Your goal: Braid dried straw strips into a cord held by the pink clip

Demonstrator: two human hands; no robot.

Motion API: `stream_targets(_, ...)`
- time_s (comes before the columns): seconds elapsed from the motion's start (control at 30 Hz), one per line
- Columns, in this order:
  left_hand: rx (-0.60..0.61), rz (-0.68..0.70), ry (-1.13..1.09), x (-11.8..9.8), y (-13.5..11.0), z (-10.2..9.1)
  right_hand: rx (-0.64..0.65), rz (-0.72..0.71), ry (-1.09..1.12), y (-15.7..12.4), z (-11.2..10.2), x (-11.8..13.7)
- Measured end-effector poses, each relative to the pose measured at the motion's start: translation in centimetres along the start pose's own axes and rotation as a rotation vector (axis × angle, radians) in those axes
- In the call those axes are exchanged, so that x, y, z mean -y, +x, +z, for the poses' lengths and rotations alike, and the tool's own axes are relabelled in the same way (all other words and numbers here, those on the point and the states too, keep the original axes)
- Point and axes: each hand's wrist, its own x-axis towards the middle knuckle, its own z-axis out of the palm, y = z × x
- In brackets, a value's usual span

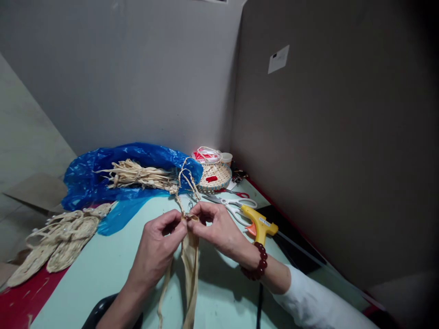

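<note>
Both hands meet over the middle of the table, thumbs and forefingers nearly touching. My left hand pinches a pale dried husk strip at its upper end. From the other side my right hand, with a dark red bead bracelet at the wrist, pinches the same spot. The wide strip hangs down towards me, and a thinner twisted strand dangles to its left. Above the fingers, a braided cord runs up from the pinched place in a loop. The exact joint is hidden by the fingertips.
At the back, a blue plastic bag holds a husk bundle. Woven sandals lie at left. A woven basket, white-handled scissors and a yellow glue gun sit right of centre. Grey panels stand behind and to the right.
</note>
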Motion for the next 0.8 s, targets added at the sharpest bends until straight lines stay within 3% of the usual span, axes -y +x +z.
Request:
stream_targets(0.17,0.006,-0.080,-0.210,1.1,0.0,0.2,-0.014,0.079,0.220,-0.3,0.3,0.3)
stream_targets(0.3,0.011,-0.104,-0.239,1.2,0.0,0.4,0.001,0.086,0.292,-0.3,0.2,0.1)
stream_targets(0.6,-0.047,0.065,0.237,0.8,-0.8,0.7,0.070,-0.116,-0.291,-0.1,-0.7,0.3)
stream_targets(0.8,-0.057,0.052,0.006,1.2,-0.9,1.0,-0.179,-0.184,-0.239,-0.8,1.2,0.3)
